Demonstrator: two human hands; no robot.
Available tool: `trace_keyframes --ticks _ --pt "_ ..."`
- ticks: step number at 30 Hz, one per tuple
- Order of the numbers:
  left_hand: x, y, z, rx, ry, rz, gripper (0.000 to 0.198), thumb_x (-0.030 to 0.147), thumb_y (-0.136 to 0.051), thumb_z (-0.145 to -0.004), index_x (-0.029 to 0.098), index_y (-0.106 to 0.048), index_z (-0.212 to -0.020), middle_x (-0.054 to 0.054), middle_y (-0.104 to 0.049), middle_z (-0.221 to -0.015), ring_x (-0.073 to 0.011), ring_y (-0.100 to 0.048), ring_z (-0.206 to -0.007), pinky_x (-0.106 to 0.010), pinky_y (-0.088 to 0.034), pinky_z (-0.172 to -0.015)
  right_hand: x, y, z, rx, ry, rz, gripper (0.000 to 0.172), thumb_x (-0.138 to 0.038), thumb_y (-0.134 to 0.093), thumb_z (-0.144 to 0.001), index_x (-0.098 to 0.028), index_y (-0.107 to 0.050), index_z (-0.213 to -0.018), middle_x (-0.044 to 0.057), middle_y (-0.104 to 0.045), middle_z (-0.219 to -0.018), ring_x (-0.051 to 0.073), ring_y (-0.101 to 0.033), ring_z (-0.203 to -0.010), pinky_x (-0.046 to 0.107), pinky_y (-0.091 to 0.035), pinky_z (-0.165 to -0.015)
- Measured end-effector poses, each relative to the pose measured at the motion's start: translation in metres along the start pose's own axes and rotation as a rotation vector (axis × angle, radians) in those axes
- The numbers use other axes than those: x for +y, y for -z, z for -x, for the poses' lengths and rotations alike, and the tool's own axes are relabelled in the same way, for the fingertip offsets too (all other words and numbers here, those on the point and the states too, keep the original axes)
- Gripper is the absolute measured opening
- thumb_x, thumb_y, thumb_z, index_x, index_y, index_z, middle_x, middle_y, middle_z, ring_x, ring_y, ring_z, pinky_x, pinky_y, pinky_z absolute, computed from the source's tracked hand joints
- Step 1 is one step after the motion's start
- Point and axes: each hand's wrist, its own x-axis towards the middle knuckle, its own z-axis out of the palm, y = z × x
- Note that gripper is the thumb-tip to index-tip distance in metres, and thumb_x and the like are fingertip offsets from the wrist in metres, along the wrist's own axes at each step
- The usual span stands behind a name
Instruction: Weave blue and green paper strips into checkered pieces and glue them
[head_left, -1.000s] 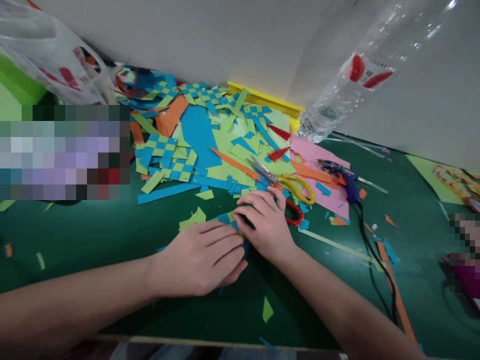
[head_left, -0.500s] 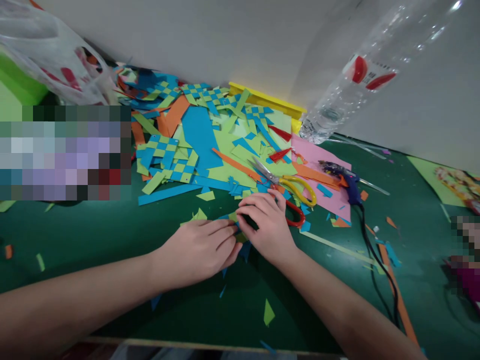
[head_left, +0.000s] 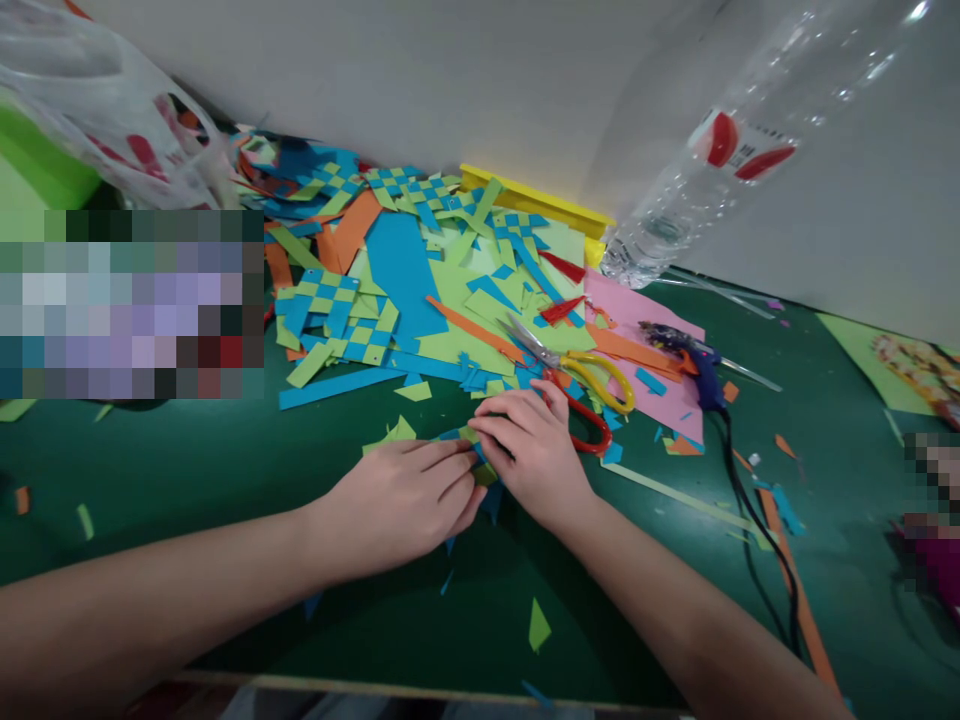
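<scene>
Between my fingertips lies a small woven piece of blue and green paper strips (head_left: 486,472), mostly covered by my hands. My left hand (head_left: 416,495) closes on it from the left, palm down, with its fingers together. From the right, my right hand (head_left: 536,455) pinches its edge with thumb and fingers. Just beyond my right hand lie scissors (head_left: 551,357) with silver blades and a yellow handle loop. A red handle loop (head_left: 600,440) shows beside the right hand, partly hidden by it.
Blue-and-green woven paper pieces (head_left: 326,300) and loose strips are heaped at the back. A glue gun (head_left: 705,378) with a black cord lies right, on pink paper (head_left: 626,300). A clear plastic bottle (head_left: 720,170) leans behind; a plastic bag (head_left: 127,110) stands back left.
My right hand's fingers have drawn slightly closer together over the paper's edge. The left hand stays nearly still, and the view shifts very slightly.
</scene>
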Motion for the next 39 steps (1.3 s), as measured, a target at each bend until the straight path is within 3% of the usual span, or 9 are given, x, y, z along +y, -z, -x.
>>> trace_keyframes --ticks 14,23,28,39 --pt "0.0003 0.0001 0.0003 -0.011 0.013 0.018 0.024 0.018 -0.054 -0.090 0.011 -0.073 -0.076 -0.007 -0.076 -0.081 -0.0194 -0.073 -0.077 -0.031 -0.062 -0.068 -0.0045 0.0040 -0.0038 0.021 -0.080 -0.103 0.011 -0.016 -0.059 -0.087 -0.023 -0.063 -0.079 -0.003 -0.071 -0.089 0.014 -0.063 -0.089 0.040 -0.029 -0.103" --pt "0.0002 0.0005 -0.0004 0.003 0.020 -0.005 0.026 0.019 -0.053 -0.091 0.012 -0.072 -0.075 -0.006 -0.076 -0.080 -0.0180 -0.073 -0.076 -0.029 -0.062 -0.069 -0.0044 0.0045 -0.0024 -0.005 -0.109 -0.108 0.008 -0.021 -0.059 -0.087 -0.024 -0.066 -0.090 -0.001 -0.071 -0.098 0.015 -0.063 -0.094 0.040 -0.028 -0.105" --pt "0.0006 0.0010 -0.0007 -0.009 0.011 -0.010 0.025 0.020 -0.053 -0.092 0.012 -0.072 -0.077 -0.006 -0.076 -0.080 -0.0177 -0.073 -0.077 -0.028 -0.061 -0.071 -0.0037 0.0039 -0.0035 -0.013 -0.107 -0.083 0.012 -0.020 -0.057 -0.089 -0.025 -0.066 -0.082 -0.003 -0.072 -0.092 0.014 -0.062 -0.091 0.039 -0.027 -0.105" --pt "0.0006 -0.0002 0.0006 0.001 0.018 0.004 0.024 0.020 -0.055 -0.090 0.011 -0.072 -0.075 -0.007 -0.075 -0.076 -0.0189 -0.072 -0.076 -0.030 -0.061 -0.071 -0.0066 0.0068 -0.0053 0.007 -0.128 -0.157 0.011 -0.013 -0.053 -0.082 -0.022 -0.056 -0.077 -0.003 -0.069 -0.082 0.014 -0.060 -0.082 0.037 -0.033 -0.093"
